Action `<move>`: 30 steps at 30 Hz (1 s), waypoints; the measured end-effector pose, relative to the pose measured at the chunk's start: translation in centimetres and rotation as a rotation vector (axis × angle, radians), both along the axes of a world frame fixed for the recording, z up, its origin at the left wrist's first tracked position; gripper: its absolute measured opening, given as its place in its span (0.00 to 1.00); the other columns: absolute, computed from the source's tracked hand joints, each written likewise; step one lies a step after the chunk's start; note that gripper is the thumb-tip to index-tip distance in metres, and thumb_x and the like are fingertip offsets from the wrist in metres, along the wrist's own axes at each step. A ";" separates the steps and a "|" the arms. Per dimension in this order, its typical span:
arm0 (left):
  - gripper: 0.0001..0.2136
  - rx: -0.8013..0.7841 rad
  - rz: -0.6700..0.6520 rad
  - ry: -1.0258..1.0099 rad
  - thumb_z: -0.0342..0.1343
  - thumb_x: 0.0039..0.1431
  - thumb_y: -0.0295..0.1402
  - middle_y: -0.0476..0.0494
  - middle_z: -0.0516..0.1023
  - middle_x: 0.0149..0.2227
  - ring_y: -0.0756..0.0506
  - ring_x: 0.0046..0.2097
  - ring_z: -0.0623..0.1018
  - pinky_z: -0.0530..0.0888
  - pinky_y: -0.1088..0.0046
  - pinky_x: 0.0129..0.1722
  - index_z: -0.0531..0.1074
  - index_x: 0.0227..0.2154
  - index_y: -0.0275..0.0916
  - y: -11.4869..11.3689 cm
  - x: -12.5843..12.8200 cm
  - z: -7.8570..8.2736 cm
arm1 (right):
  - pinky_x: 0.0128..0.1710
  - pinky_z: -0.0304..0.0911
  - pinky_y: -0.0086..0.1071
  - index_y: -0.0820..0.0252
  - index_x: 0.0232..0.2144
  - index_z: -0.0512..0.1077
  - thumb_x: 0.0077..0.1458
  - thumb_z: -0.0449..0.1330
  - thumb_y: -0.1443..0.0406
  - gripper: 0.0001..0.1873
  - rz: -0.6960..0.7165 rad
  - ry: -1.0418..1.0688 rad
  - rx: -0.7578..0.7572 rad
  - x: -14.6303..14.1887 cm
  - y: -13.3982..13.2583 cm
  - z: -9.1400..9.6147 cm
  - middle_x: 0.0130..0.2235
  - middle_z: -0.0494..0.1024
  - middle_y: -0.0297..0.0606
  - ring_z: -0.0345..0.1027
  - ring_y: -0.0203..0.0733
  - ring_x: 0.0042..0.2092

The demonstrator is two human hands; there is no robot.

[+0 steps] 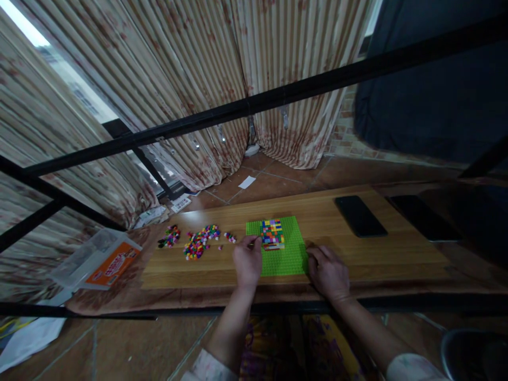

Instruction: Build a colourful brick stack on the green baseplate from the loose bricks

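A bright green studded baseplate point(288, 262) lies on the wooden board, with a multicoloured block of small toy bricks point(272, 234) built up near its far left part. My left hand point(248, 264) is over the plate's left edge, beside the brick build. Its thumb and fingers are pinched together; whatever they hold is too small to make out. At the plate's right edge is my right hand point(329, 272), fingers curled and fingertips closed at the rim. Left of my left hand, loose bricks point(198, 243) in many colours are spread in a heap and smaller groups.
The wooden board point(317, 211) carries a dark phone point(360, 216) on the right, with another dark flat slab point(424, 217) beyond it. A clear plastic box point(95, 259) with an orange label stands at the left. A black metal bar point(222, 114) crosses in front of the curtains.
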State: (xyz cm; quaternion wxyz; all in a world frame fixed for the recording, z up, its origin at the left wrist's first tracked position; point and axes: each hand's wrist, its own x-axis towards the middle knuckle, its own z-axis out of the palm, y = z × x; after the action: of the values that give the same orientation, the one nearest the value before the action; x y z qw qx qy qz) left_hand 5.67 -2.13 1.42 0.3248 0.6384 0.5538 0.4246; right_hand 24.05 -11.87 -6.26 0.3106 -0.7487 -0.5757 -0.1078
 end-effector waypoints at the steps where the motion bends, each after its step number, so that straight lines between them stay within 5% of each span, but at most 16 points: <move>1: 0.08 0.020 0.019 0.009 0.56 0.55 0.33 0.44 0.80 0.28 0.49 0.29 0.76 0.70 0.75 0.31 0.78 0.31 0.36 -0.1 0.3 -0.1 | 0.39 0.61 0.31 0.57 0.35 0.74 0.56 0.53 0.69 0.10 0.001 0.001 -0.004 0.0 0.0 0.0 0.37 0.76 0.38 0.69 0.40 0.37; 12: 0.07 0.259 0.153 0.183 0.54 0.58 0.32 0.43 0.78 0.30 0.47 0.32 0.77 0.70 0.74 0.34 0.75 0.30 0.36 -1.8 1.4 -0.8 | 0.39 0.61 0.30 0.57 0.35 0.74 0.55 0.53 0.70 0.10 0.014 -0.008 0.024 0.0 0.0 -0.1 0.36 0.76 0.38 0.69 0.40 0.37; 30: 0.07 0.230 0.199 0.326 0.52 0.59 0.32 0.44 0.78 0.28 0.48 0.30 0.76 0.66 0.75 0.31 0.72 0.27 0.38 -1.7 2.0 -1.4 | 0.38 0.61 0.31 0.57 0.35 0.74 0.54 0.53 0.69 0.11 0.032 -0.001 0.019 0.1 -0.1 0.0 0.36 0.76 0.38 0.69 0.40 0.36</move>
State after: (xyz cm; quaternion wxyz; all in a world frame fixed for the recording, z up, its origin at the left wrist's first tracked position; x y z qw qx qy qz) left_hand 7.65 -3.79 0.06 0.1127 0.6735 0.6072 0.4062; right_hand 24.17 -11.97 -6.26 0.3189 -0.7362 -0.5869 -0.1088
